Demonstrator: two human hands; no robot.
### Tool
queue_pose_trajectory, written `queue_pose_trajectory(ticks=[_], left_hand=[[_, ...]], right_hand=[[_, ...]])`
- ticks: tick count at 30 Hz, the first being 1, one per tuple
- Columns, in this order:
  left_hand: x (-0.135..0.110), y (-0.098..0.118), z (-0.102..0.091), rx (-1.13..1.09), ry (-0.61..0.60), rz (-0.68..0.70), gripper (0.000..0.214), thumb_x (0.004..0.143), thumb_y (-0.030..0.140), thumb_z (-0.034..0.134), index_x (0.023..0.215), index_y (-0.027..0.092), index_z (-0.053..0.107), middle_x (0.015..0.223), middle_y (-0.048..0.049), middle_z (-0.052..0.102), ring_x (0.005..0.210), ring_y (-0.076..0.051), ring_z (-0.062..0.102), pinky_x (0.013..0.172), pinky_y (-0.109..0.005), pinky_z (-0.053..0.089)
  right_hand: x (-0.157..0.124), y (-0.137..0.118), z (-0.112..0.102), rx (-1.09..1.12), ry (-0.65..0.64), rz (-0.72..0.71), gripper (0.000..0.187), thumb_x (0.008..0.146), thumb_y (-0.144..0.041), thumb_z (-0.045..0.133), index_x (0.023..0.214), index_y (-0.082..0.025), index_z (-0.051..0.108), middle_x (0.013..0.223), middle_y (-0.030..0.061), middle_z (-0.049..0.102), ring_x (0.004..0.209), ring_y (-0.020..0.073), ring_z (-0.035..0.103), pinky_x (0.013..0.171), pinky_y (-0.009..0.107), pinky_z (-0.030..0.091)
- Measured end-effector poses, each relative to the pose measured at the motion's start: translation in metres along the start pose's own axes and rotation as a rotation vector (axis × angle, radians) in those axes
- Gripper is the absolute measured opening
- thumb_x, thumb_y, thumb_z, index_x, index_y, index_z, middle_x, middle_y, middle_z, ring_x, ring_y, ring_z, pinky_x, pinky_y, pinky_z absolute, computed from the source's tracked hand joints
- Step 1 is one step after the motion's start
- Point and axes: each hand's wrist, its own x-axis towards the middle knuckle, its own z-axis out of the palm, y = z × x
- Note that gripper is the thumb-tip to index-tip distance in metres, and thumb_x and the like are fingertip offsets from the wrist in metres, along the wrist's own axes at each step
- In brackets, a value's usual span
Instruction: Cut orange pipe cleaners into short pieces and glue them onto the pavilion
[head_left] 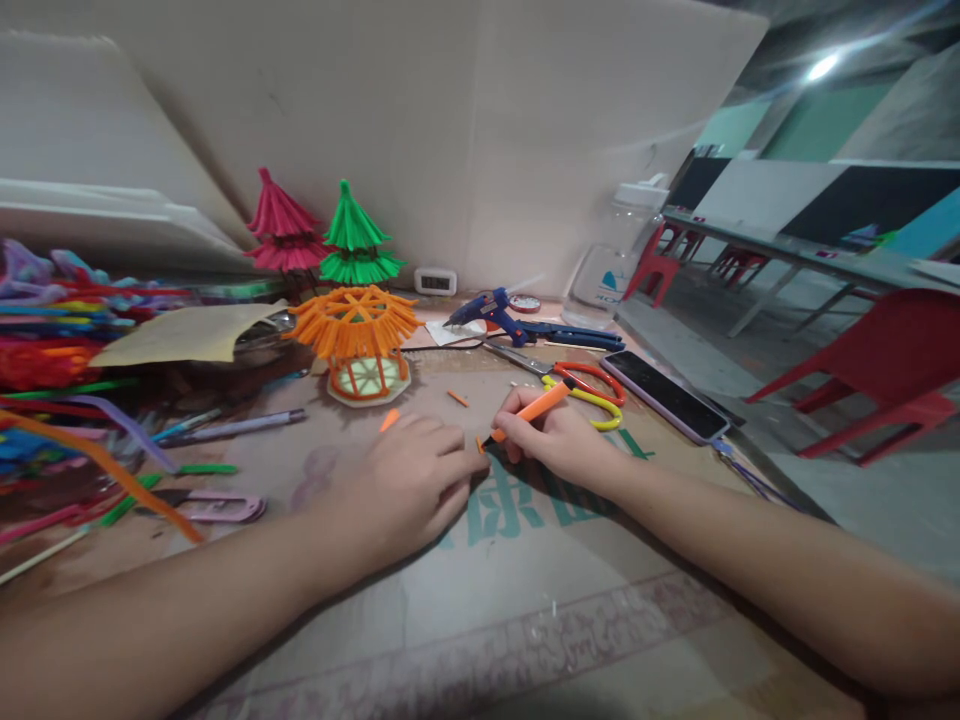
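Observation:
Pinched in my right hand (544, 430) is an orange marker pen (536, 405), its dark tip pointing down to the left. The tip meets or nearly meets a small orange stick (480, 446). At the stick's near end are the fingertips of my left hand (416, 475), bent down at the board. An orange pen cap (390, 419) shows beyond the left knuckles; whether that hand touches it is hidden. Another short orange stick (457, 398) lies farther back. Behind the left hand stands a little pavilion with an orange fringed roof (356, 325) and a pale base.
Scissors (592, 385), a blue glue gun (487, 315), a phone (667, 395) and a clear bottle (611, 255) stand or lie behind and right. Red and green fringed towers (360, 235) rise at the back. Pipe cleaners (52, 330) and a pink-handled cutter (225, 506) are left.

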Motion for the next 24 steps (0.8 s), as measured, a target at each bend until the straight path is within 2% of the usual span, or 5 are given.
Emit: queue_pose_trajectory(ticks=[6, 14, 20, 24], left_hand=[[-0.0034, 0.0031, 0.0019, 0.016, -0.016, 0.023, 0.025, 0.098, 0.019, 0.05, 0.103, 0.019, 0.074, 0.083, -0.0053, 0.065, 0.079, -0.023, 0.055, 0.072, -0.036, 0.037], [-0.0031, 0.0024, 0.002, -0.007, -0.026, 0.001, 0.026, 0.098, 0.018, 0.05, 0.104, 0.02, 0.074, 0.085, -0.0052, 0.065, 0.079, -0.022, 0.056, 0.072, -0.036, 0.039], [-0.0025, 0.0033, 0.0005, -0.002, -0.048, -0.003, 0.024, 0.097, 0.018, 0.051, 0.104, 0.02, 0.074, 0.084, -0.0051, 0.065, 0.081, -0.022, 0.057, 0.073, -0.037, 0.041], [0.0006, 0.0043, -0.0009, 0.033, -0.079, -0.034, 0.025, 0.099, 0.021, 0.047, 0.102, 0.019, 0.072, 0.086, -0.0061, 0.065, 0.081, -0.023, 0.057, 0.075, -0.038, 0.042]], right_hand=[[0.0006, 0.0024, -0.0003, 0.037, -0.036, -0.03, 0.018, 0.09, -0.034, 0.057, 0.077, -0.022, 0.053, 0.056, -0.0033, 0.059, 0.053, 0.013, 0.055, 0.054, 0.026, 0.042], [0.0015, 0.0026, 0.0003, 0.029, 0.011, -0.034, 0.019, 0.091, -0.037, 0.058, 0.081, -0.021, 0.054, 0.06, -0.0029, 0.061, 0.055, 0.0132, 0.056, 0.055, 0.026, 0.043], [0.0014, 0.0016, -0.0005, 0.033, -0.033, -0.031, 0.019, 0.09, -0.035, 0.058, 0.078, -0.021, 0.054, 0.056, -0.0033, 0.06, 0.052, 0.0122, 0.054, 0.053, 0.025, 0.042], [0.0016, 0.0055, 0.0009, 0.035, 0.031, -0.054, 0.021, 0.092, -0.04, 0.058, 0.084, -0.02, 0.059, 0.061, -0.002, 0.062, 0.055, 0.0121, 0.055, 0.054, 0.025, 0.042]])
